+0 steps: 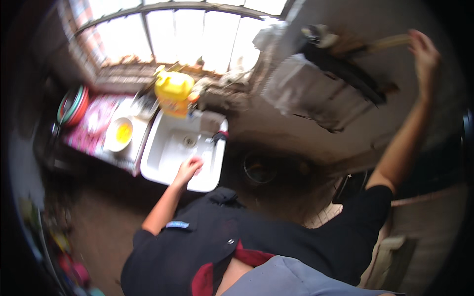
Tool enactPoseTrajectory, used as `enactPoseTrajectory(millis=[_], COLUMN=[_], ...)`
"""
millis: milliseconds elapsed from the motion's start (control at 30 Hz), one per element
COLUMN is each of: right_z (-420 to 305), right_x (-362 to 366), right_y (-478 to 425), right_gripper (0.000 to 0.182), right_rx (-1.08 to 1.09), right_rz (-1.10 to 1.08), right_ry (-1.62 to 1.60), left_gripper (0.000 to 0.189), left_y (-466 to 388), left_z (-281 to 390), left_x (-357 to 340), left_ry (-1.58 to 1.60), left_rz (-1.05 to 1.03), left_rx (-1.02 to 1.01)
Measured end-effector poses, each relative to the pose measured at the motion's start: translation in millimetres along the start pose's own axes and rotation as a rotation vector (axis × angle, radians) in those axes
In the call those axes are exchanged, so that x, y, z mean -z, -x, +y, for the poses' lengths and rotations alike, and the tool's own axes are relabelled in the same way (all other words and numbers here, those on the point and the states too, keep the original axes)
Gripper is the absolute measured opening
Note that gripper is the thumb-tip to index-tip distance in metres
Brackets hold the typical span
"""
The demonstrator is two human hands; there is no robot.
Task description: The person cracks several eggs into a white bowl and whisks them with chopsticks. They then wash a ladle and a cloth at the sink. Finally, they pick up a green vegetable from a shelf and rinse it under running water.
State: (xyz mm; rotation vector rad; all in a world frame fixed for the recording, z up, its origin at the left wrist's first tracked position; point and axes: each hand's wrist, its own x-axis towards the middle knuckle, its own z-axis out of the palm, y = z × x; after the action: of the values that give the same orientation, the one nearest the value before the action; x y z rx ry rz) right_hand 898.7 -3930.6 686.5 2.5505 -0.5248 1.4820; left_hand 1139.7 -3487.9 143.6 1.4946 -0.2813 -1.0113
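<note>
Over the front part of a white sink (168, 162) hovers my left hand (190, 169), its fingers curled; whether it holds anything is not clear. My right hand (424, 50) is raised far to the right, its fingers on the end of a long, pale, blurred handle (390, 41). That handle reaches towards a dark rack (344, 74) on the wall. A dark cloth with a red edge (221, 136) hangs on the sink's right rim. Left of the sink stands a white bowl (111, 137) with yellow contents (124, 133).
A yellow plastic jug (174, 87) stands behind the sink, below a barred window (192, 33). Stacked green and red basins (79, 107) sit on the patterned counter cover (89, 142) at left. Clear plastic (289, 83) hangs under the rack. A wooden stool or bench (389, 255) is at lower right.
</note>
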Motion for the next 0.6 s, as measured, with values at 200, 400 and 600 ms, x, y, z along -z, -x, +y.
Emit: enactPoseTrajectory(millis=[200,400,600], right_z=[-263,-333,-387], right_x=[-36,-184,-259], right_y=[116,225,283], right_gripper=[0.01,0.018,0.025], right_rx=[0.604,0.742,0.106], right_rz=[-0.116,-0.796,-0.76], right_ry=[0.204,-0.496,-0.744], left_gripper=[0.083,0.036,0.042], left_y=[4,3,6], left_z=[136,142,87], left_x=[-77,-53,63], left_ry=[-0.073,-0.216,0.622], left_rz=[-0.095,-0.161,-0.105], left_rx=[-0.846,-0.98,-0.329])
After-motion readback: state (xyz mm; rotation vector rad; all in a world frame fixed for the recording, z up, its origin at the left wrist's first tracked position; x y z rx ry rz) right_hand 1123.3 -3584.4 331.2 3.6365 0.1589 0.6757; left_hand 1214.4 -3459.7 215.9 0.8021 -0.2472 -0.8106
